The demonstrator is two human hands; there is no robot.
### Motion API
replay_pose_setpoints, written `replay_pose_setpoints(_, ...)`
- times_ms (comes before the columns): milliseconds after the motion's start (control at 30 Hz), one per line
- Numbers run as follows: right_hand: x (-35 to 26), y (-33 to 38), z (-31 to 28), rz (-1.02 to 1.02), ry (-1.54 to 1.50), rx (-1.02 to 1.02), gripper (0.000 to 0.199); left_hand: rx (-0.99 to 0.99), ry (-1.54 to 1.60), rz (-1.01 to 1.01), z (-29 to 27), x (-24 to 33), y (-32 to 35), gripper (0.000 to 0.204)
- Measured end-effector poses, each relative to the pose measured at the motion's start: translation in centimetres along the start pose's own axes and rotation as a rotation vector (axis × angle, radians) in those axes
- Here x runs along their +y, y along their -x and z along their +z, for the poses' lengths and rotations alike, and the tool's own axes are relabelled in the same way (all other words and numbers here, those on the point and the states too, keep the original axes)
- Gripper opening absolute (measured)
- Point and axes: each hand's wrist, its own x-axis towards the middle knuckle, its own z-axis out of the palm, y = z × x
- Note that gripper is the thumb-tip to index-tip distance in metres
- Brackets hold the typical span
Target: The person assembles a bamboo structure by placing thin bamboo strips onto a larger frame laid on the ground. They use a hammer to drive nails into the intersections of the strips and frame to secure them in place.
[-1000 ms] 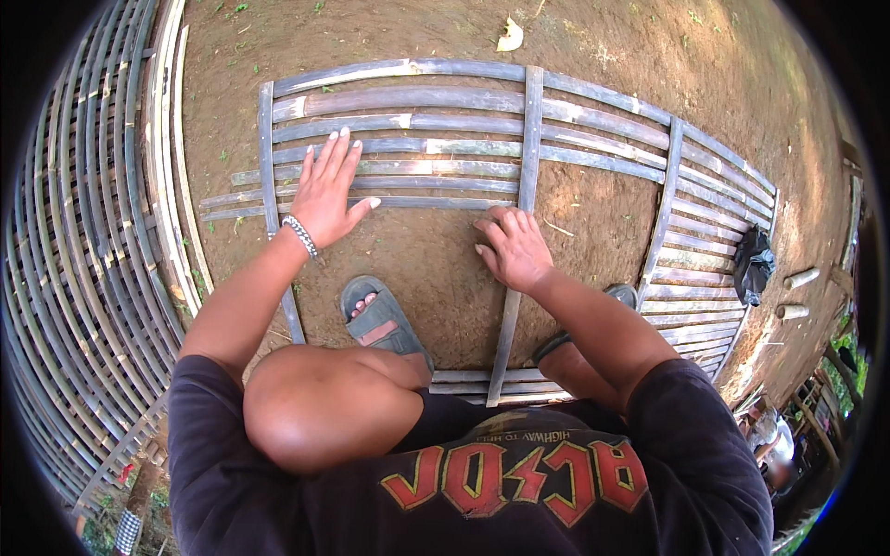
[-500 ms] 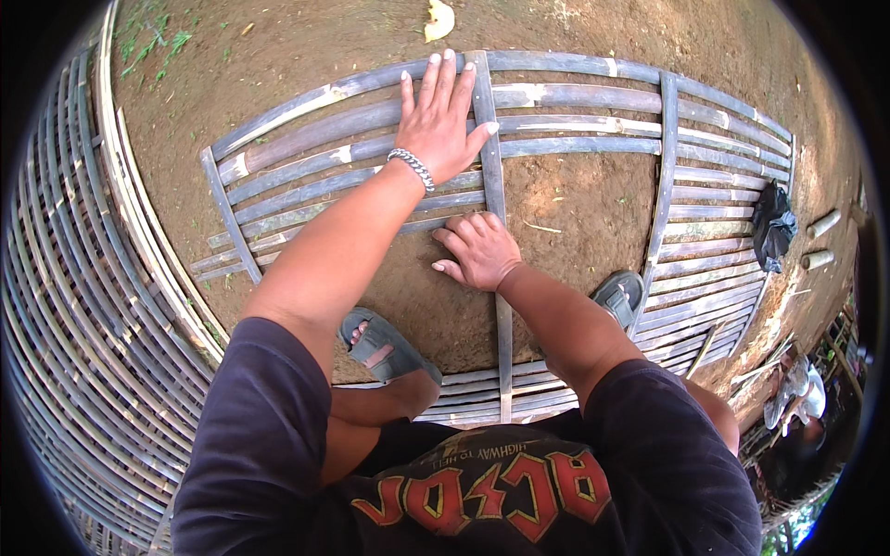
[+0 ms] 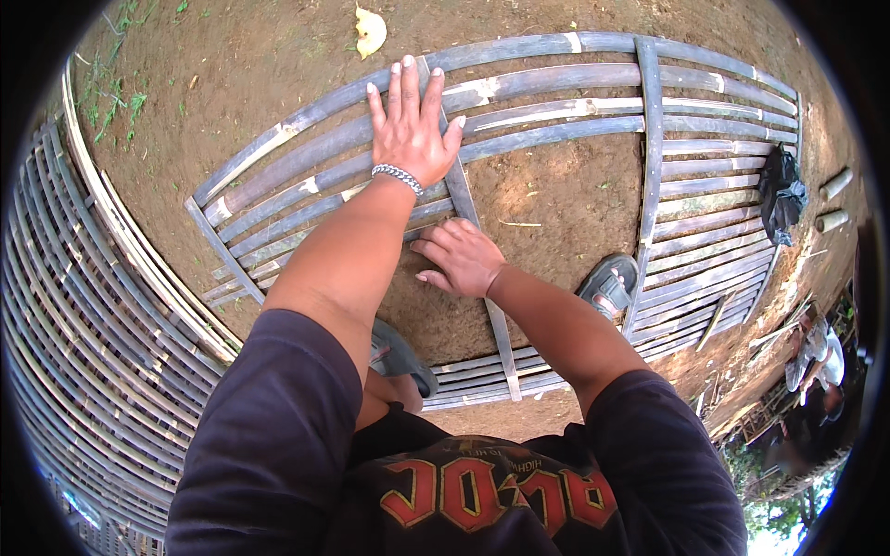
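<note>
Beneath me on the ground lies a frame of long split-bamboo slats joined by flat crossbars, with a slatless gap near its middle. My left hand, wearing a chain bracelet, lies flat with fingers spread over the far slats and the top of one crossbar. Nearer to me, my right hand rests over that same crossbar, fingers loosely bent and thumb apart. Neither hand grasps anything visible. A second crossbar runs farther right.
Another large slatted bamboo panel stands along the left. A black plastic bag sits on the frame's right end, beside short bamboo pieces. My sandaled foot stands in the gap. A yellow leaf lies beyond on bare soil.
The view has shifted and tilted, so the frame appears turned and my left foot is more hidden behind my arm. Both hands keep about the same places on the crossbar.
</note>
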Motion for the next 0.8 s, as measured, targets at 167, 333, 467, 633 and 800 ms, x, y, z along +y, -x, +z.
replay_pose_setpoints(167, -1.0, -0.4, -2.3, 0.459, -0.029, 0.463, 0.048, -0.003, -0.01, 0.001, 0.0, -0.1, 0.0, 0.073)
replay_pose_setpoints(333, -0.9, -2.0, -1.6, 0.857, -0.069, 0.615, 0.049, 0.025, -0.031, 0.032, 0.1, 0.1, -0.1, 0.075)
replay_pose_setpoints(467, -1.1, -2.9, 0.0, 0.909, -0.07, 0.706, 0.044, 0.033, -0.053, 0.029, 0.4, 0.2, -0.1, 0.075)
replay_pose_setpoints(633, -1.3, -3.5, 1.1, 0.918, -0.057, 0.789, 0.039, 0.029, -0.075, 0.02, 0.5, 0.1, -0.1, 0.075)
replay_pose_setpoints(800, -1.5, -3.5, 1.2, 0.921, -0.033, 0.771, 0.038, 0.039, -0.058, 0.025, 0.5, -0.1, 0.0, 0.075)
